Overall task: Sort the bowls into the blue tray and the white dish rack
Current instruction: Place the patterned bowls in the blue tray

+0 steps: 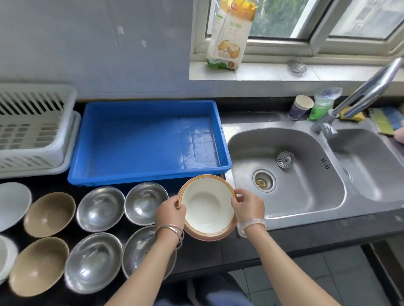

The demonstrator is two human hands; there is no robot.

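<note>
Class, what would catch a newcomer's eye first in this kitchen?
The orange-rimmed cream bowl stands out, gripped by the left hand and right hand at the front of the counter. Behind it lies the blue tray, the white dish rack to its left. Leftward sit steel bowls and tan bowls.

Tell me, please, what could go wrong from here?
1. The left hand and right hand pinch only the rim of the orange-rimmed white bowl; it may slip.
2. A second rim shows beneath it; a nested bowl could drop.
3. The left forearm crosses a steel bowl and could knock it.
</note>
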